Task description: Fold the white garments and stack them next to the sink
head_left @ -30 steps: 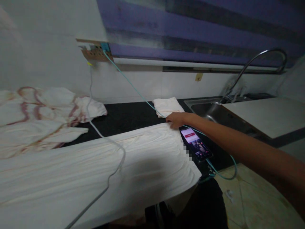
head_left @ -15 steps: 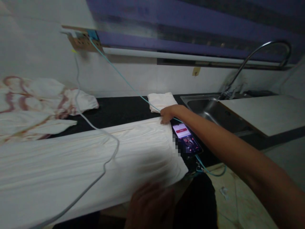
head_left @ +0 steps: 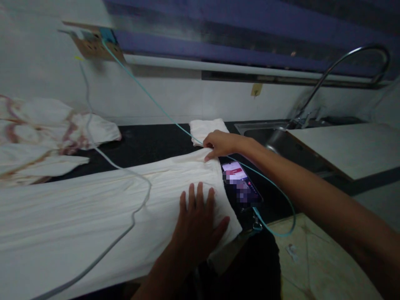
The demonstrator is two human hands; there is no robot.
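Note:
A long white cloth (head_left: 93, 221) lies spread over the dark counter, with fine wrinkles along it. On its right part rests my left hand (head_left: 195, 229), palm down, with the fingers stretched out and spread. My right hand (head_left: 221, 143) reaches in from the right and pinches the cloth's far right corner between thumb and fingers. Just behind that hand sits a small folded white cloth (head_left: 208, 127). To the right of the cloth's edge lies a phone (head_left: 246, 187) with a lit screen and a teal cable (head_left: 146, 93) plugged in.
A grey cord (head_left: 108, 248) runs from the wall outlet (head_left: 93, 46) across the cloth. Crumpled white and reddish-brown fabric (head_left: 40, 133) is heaped at left. At right are a steel sink (head_left: 278, 146), a curved faucet (head_left: 321, 79) and a pale board (head_left: 353, 141).
My left hand has moved forward from the near edge onto the cloth and spread its fingers. My right hand stays at the far corner. The view has shifted slightly.

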